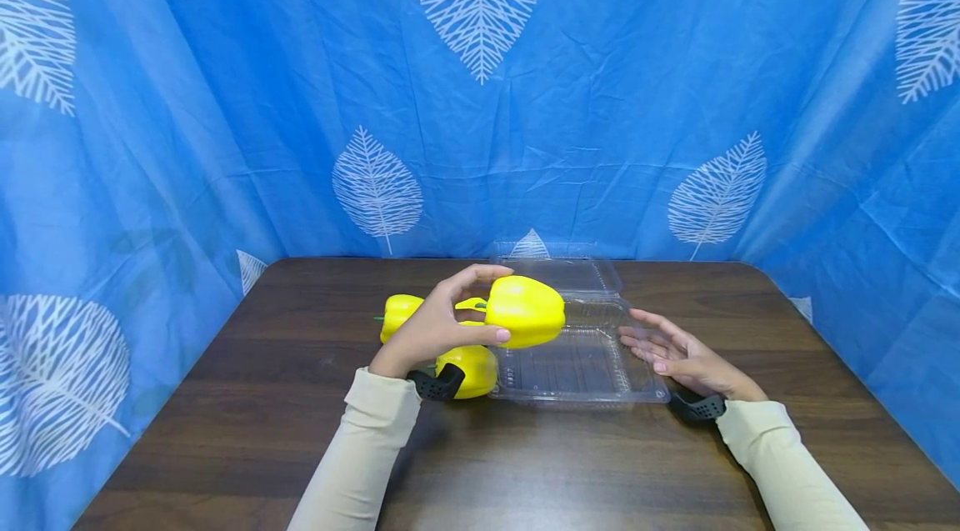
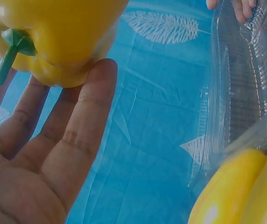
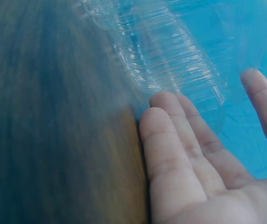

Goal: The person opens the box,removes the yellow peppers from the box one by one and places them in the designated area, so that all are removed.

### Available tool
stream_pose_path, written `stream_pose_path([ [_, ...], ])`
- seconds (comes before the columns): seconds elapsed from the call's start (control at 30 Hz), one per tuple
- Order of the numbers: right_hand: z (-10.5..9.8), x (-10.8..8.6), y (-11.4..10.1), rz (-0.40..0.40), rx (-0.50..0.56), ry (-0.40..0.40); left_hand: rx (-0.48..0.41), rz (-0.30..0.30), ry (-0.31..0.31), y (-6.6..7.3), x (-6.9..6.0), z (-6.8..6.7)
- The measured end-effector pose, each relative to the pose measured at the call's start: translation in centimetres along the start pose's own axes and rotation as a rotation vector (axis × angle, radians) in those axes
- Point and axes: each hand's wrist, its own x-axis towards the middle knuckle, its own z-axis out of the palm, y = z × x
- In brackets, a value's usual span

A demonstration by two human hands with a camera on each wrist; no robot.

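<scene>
My left hand (image 1: 431, 327) grips a yellow bell pepper (image 1: 525, 312) between thumb and fingers, raised over the left part of a clear plastic clamshell box (image 1: 558, 368). Its green stem shows in the left wrist view, where the fingers (image 2: 89, 112) curl against the pepper's side. To the right, my right hand (image 1: 690, 360) has its fingers extended at the box's right wall. In the right wrist view the fingertips (image 3: 161, 121) lie close against the clear plastic; whether all of them touch it I cannot tell. The hinged lid (image 1: 562, 274) lies back, away from me.
More yellow bell peppers lie on the brown wooden table (image 1: 570, 464) left of the box: one at the far left (image 1: 400, 314), one nearer me (image 1: 474, 371), and another partly behind my left hand. A blue curtain (image 1: 570, 114) with white leaf prints hangs behind the table.
</scene>
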Motion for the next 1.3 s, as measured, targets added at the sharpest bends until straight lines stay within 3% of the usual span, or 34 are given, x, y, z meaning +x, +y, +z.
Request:
stream_pose_path([
  [0.43,-0.1,0.1,0.1,-0.004,0.019,-0.02,0.012,0.008,0.032,-1.3,-2.1,-1.7],
  [0.9,-0.3,0.0,0.2,-0.027,0.024,-0.026,0.082,0.072,0.069,-3.4,-4.5,-4.3],
  [1.3,-0.2,-0.1,0.4,-0.018,0.025,-0.017,0.118,0.045,0.121,-4.9,-6.8,-6.2],
])
